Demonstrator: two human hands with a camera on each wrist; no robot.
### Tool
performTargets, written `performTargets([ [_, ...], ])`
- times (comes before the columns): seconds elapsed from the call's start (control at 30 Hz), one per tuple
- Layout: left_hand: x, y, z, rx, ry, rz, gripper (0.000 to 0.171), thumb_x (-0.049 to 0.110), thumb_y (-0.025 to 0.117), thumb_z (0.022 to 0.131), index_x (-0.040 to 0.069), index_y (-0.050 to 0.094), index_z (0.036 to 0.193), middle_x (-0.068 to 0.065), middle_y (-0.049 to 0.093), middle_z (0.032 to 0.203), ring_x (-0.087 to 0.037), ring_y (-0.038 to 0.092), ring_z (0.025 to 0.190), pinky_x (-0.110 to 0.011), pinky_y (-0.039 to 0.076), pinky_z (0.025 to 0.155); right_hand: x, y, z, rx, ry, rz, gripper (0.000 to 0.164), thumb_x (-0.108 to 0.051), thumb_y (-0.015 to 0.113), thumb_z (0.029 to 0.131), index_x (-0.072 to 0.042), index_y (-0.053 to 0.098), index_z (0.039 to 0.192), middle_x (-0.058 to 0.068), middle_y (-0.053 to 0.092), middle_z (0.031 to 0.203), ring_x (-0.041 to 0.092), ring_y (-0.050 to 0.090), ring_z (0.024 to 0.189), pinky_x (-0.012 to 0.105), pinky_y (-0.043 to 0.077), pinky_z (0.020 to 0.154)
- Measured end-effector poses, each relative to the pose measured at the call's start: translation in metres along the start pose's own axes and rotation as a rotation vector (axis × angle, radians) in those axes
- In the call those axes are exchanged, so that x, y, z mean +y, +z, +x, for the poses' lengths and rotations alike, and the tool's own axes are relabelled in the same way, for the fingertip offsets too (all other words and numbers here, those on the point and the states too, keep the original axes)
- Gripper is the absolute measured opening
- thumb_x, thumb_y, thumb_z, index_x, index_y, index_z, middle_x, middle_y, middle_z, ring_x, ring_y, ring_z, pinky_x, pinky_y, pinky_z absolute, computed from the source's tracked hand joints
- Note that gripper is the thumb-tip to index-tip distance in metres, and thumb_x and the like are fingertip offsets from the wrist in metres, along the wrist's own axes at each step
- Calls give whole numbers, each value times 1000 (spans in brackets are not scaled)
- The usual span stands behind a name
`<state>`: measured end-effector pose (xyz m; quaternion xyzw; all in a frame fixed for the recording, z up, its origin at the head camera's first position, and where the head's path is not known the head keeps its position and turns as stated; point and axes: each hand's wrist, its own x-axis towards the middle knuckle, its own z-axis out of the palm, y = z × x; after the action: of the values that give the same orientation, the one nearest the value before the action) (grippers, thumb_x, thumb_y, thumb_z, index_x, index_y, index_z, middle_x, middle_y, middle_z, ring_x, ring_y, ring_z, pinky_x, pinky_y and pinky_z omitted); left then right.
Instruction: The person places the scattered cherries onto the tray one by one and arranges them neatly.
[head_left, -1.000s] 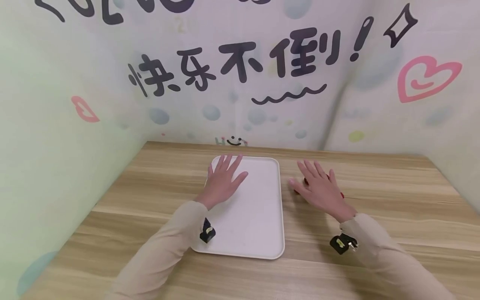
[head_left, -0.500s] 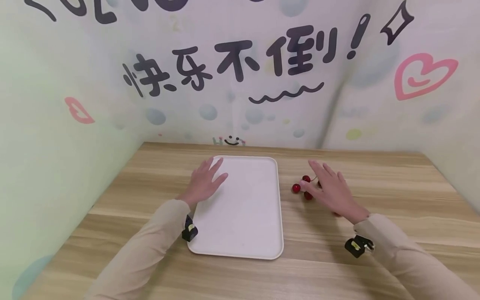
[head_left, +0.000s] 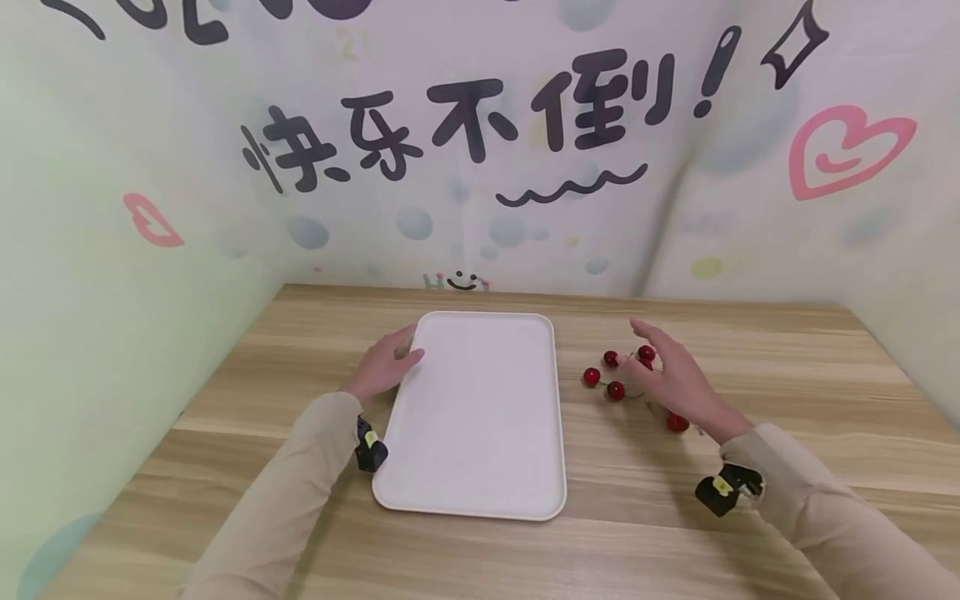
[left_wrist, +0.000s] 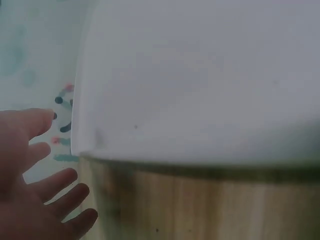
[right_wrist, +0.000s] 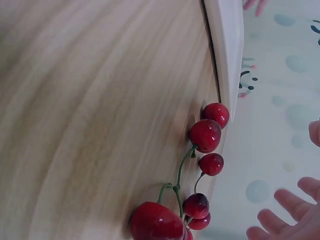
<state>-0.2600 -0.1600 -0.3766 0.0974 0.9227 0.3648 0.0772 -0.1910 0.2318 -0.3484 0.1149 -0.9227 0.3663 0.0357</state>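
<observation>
The white rectangular tray (head_left: 483,417) lies on the table, left of several red cherries (head_left: 615,391) with green stems. Beside the tray's far left edge is my left hand (head_left: 382,367), its thumb near the rim and its fingers partly hidden. In the left wrist view those fingers (left_wrist: 60,186) are spread, with nothing between them. Above the cherries hovers my right hand (head_left: 681,385), thumb and fingers apart and holding nothing; it hides some of the fruit. The right wrist view shows the cherries (right_wrist: 205,135) on the wood, with my fingertips (right_wrist: 287,202) off to the right.
A wood-grain table (head_left: 787,400) spreads under everything. Behind it hangs a pale printed backdrop (head_left: 487,242) with black writing, and a similar sheet (head_left: 112,333) closes the left side. Black wrist cameras (head_left: 371,450) are strapped on both wrists.
My left hand has moved left, from over the tray to its left edge. My right hand has drawn back to the right and turned, uncovering more cherries.
</observation>
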Motion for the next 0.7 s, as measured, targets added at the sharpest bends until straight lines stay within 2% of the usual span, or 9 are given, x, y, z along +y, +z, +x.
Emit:
performTargets([
  [0.23, -9, -6, 3, 4, -50, -30, 49, 19, 48, 94, 10, 33, 139, -22, 39, 134, -36, 39, 119, -49, 35, 98, 2, -4, 1, -10, 47, 56, 56, -29, 49, 93, -1, 31, 137, 25, 39, 131, 39, 37, 118, 55, 32, 96],
  [0.37, -11, -7, 4, -1, -75, -41, 50, 19, 51, 92, 5, 35, 137, -22, 46, 126, -35, 42, 115, -46, 39, 95, 4, -6, 2, 0, 70, 84, 53, -29, 50, 93, 1, 35, 134, 27, 42, 128, 41, 42, 113, 53, 40, 91],
  [0.5, -13, -6, 5, 11, -70, -51, 43, 14, 53, 90, -1, 44, 130, -21, 52, 118, -33, 48, 109, -43, 42, 92, 7, -11, 2, -13, 94, 93, 53, -31, 49, 93, 0, 37, 133, 26, 42, 127, 42, 43, 111, 53, 43, 87],
  [0.6, -14, -6, 5, 23, -52, -86, 38, 9, 55, 89, -2, 50, 125, -22, 55, 113, -30, 54, 99, -38, 48, 84, 10, -14, 1, -30, 103, 93, 53, -33, 47, 93, 1, 38, 132, 26, 43, 127, 42, 43, 112, 53, 43, 86],
  [0.7, -15, -5, 5, 22, -66, -153, 38, 6, 56, 88, -3, 50, 124, -22, 57, 109, -25, 58, 87, -30, 53, 73, 14, -17, 1, -41, 108, 87, 52, -35, 46, 94, 1, 39, 131, 25, 43, 126, 42, 43, 111, 53, 44, 85],
])
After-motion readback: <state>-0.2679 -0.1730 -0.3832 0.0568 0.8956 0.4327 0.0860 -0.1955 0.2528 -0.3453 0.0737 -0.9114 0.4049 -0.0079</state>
